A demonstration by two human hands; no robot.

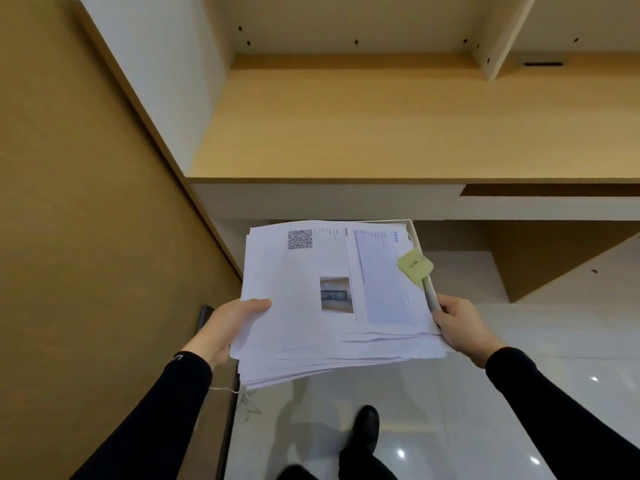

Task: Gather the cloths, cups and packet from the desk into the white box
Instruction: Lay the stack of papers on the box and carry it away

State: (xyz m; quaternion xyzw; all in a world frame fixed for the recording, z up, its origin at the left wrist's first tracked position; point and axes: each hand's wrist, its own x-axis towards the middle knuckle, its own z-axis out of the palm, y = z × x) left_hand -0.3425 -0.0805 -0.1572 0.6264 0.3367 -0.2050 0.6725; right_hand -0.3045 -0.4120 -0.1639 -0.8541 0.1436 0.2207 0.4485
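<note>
A white box [415, 233] is held in front of me above the floor; only its right rim and far right corner show. A thick stack of printed paper sheets [311, 306] lies over it and hides its inside. A yellow-green piece [415, 265], cloth or note, pokes out at the box's right edge. My left hand [232, 323] grips the left side of the stack and box, thumb on top. My right hand [457, 323] grips the right rim of the box. No cups or packet are visible.
The wooden desk top [381, 133] stretches ahead with shelf uprights [498, 39] at its back. A brown wall panel [86, 202] runs along the left. Glossy white floor tiles [450, 410] and my black shoe [367, 427] are below.
</note>
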